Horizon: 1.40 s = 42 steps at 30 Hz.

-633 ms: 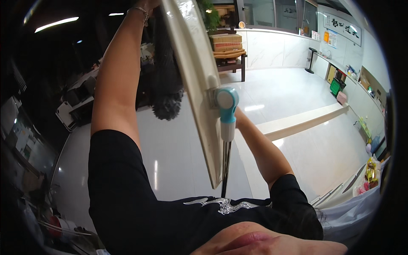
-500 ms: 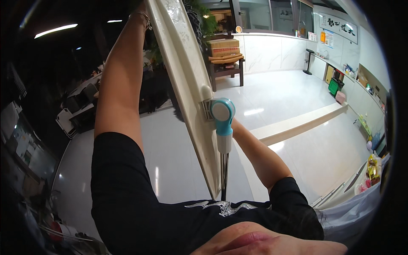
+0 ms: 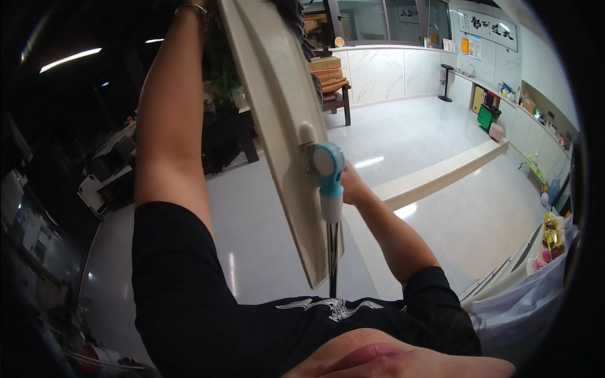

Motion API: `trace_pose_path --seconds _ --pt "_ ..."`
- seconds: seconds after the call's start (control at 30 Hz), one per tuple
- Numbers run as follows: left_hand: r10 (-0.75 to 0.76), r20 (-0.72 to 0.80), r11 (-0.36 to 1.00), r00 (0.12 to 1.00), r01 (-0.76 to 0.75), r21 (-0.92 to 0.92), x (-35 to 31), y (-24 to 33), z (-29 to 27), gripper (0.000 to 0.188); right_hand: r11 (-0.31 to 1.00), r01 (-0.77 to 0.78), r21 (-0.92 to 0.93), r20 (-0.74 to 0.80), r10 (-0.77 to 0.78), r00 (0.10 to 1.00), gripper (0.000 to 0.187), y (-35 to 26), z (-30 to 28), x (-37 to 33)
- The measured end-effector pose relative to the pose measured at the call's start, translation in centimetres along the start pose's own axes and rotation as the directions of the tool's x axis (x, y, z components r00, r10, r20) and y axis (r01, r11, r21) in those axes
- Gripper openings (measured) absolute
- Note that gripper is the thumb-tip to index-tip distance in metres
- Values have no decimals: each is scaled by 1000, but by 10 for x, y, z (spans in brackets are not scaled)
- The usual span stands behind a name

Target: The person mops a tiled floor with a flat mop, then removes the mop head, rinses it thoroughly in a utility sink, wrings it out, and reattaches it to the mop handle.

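Note:
A flat mop is raised in front of my chest, its long cream plate [image 3: 277,94] slanting from the upper left down to the middle. A blue and white swivel joint [image 3: 329,160] links the plate to a thin metal pole [image 3: 333,258] that runs down towards my black shirt. Dark grey fringe [image 3: 291,22] shows along the plate's far right edge. My left hand [image 3: 210,5] is beside the plate's far end; the upper picture edge cuts off its fingers. Behind the joint, my right hand [image 3: 354,186] is closed at the mop head, its fingers mostly hidden by it.
Pale glossy floor surrounds me, with a low raised step [image 3: 435,179] crossing on the right. Boxes sit on a dark wooden chair [image 3: 337,101] ahead. A black stool [image 3: 446,85], a green bin [image 3: 486,117] and a counter line the right. Dark furniture [image 3: 220,142] stands at left.
The mop plate has rolled, so its top face looks broader and its lower end narrower. More of my right hand shows beside the joint. The room has shifted slightly left in view.

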<state>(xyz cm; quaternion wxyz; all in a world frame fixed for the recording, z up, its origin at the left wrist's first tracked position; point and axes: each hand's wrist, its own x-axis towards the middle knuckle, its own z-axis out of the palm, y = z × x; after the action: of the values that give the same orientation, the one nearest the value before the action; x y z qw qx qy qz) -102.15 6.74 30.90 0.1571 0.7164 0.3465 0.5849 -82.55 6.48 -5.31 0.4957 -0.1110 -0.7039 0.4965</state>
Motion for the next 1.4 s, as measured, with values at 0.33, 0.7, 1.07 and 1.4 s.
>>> trace_pose_path --seconds 0.33,0.7,1.07,1.4 --pt "690 -158 346 707 -129 929 -49 -11 26 34 991 -16 -131 -286 -22 958 19 -19 0 -20" --pt "375 -251 916 892 -315 248 -208 -116 78 18 959 -9 -284 -488 -136 862 21 -18 -8 -40" --pt "-247 285 812 926 358 -461 -270 -274 205 16 997 61 -41 -433 -73 899 36 -7 -20 -52" --pt "-318 357 650 878 476 -593 -272 -295 219 15 989 -142 44 -617 138 775 50 -7 -24 -60"
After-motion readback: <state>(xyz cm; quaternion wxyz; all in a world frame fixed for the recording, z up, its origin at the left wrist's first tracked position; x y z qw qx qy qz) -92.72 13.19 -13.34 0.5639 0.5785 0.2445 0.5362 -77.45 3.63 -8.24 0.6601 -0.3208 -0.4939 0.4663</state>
